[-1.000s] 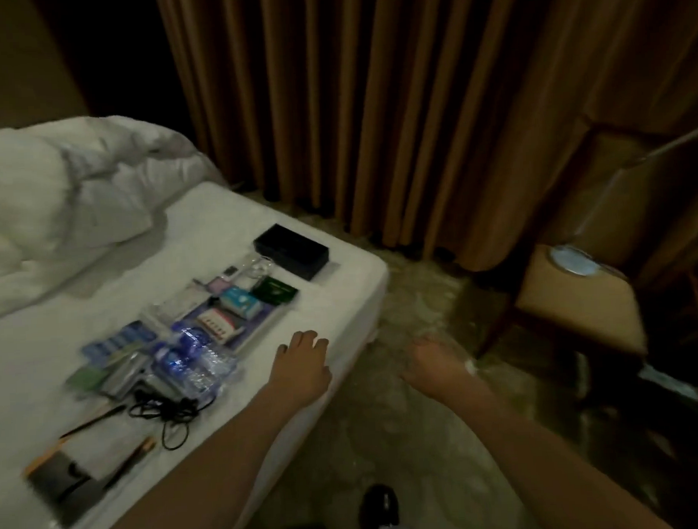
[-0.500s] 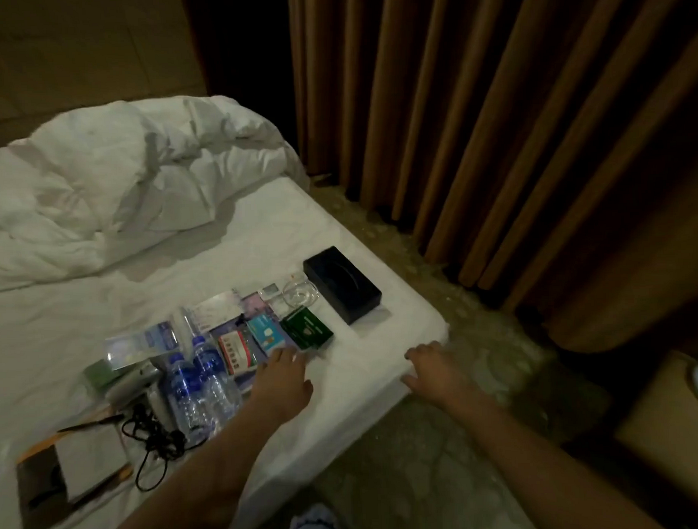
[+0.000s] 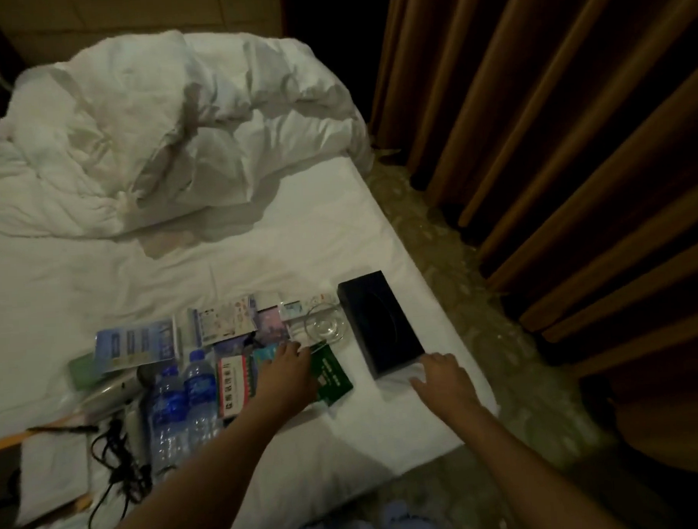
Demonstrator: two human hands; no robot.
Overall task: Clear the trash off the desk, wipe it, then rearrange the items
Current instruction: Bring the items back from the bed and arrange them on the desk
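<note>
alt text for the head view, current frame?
Two bare hands reach over a white bed: the left hand over small packets beside a green booklet, the right hand near a black tissue box. Two water bottles lie nearby.

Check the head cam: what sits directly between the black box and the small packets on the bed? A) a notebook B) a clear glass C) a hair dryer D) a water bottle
B: the clear glass stands on the sheet right beside the black box, on the side of the packets, while the two water bottles lie further off, near the bed's front edge.
</note>
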